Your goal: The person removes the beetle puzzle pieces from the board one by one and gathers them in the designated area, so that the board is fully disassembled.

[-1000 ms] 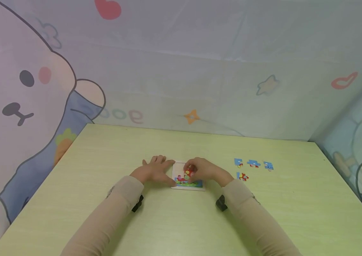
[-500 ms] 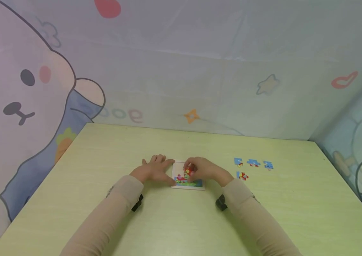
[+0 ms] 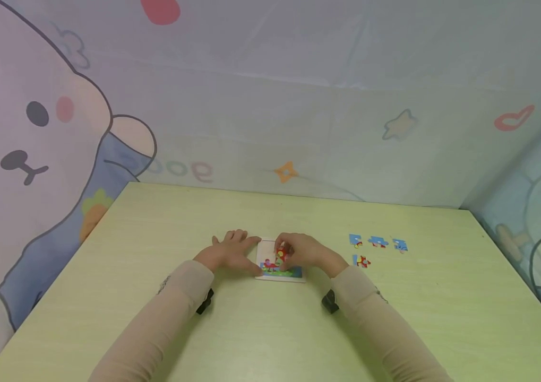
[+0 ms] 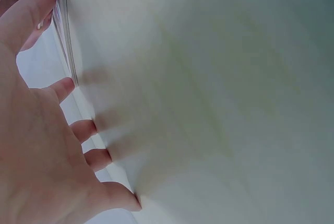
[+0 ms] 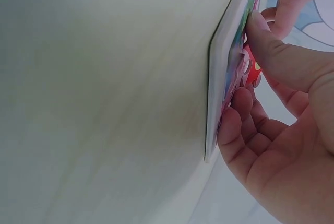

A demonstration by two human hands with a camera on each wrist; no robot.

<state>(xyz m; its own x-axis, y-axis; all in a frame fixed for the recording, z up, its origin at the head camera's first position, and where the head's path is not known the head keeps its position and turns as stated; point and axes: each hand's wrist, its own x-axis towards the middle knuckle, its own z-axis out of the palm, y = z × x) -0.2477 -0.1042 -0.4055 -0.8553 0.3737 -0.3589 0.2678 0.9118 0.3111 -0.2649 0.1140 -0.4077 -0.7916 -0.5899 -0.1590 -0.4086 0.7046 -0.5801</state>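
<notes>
A small white-framed jigsaw puzzle board (image 3: 265,248) lies flat on the table, its lower part filled with a green, blue and red picture. Over its middle, my right hand (image 3: 306,251) pinches a red puzzle piece with yellow spots (image 3: 281,256) between thumb and fingers. In the right wrist view, the red piece (image 5: 254,70) stands out tilted from the board's surface, partly hidden by the thumb (image 5: 276,51). My left hand (image 3: 232,255) is spread, thumb and index finger at the board's left edge. In the left wrist view, its other fingertips (image 4: 86,129) rest on the table.
Several loose blue and red puzzle pieces lie right of the board, among them a corner-like piece (image 3: 355,240) and a blue-red one (image 3: 361,261). The pale wooden table (image 3: 270,334) ends at a printed cloth backdrop (image 3: 251,106) with a cartoon bear.
Both hands hold nearly the same place, with the red piece still pinched at the board. The head view has tipped very slightly.
</notes>
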